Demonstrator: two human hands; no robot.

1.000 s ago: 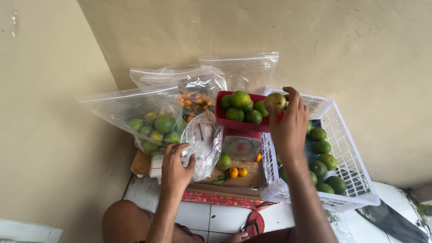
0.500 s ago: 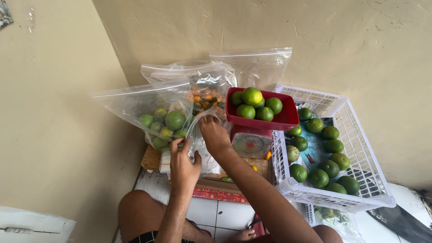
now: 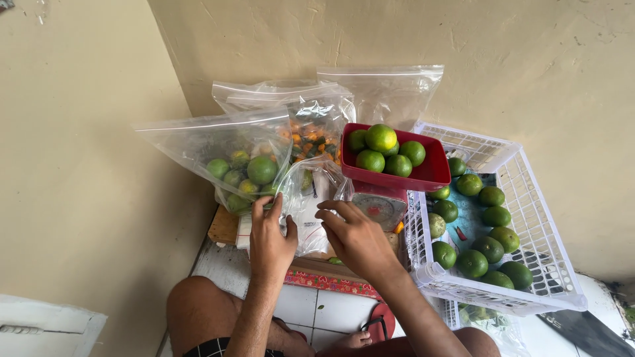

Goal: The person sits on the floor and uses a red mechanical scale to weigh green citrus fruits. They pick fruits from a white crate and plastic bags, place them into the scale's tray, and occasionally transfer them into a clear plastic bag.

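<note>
Your left hand (image 3: 270, 239) and right hand (image 3: 354, 235) both pinch an empty clear bag (image 3: 305, 201), fingers closed on its edges and holding it between them. Just beyond your left grip lies a bag of green limes (image 3: 231, 158). Past your right grip sits a red tray (image 3: 423, 173) of limes, with a white basket (image 3: 529, 198) to its right.
</note>
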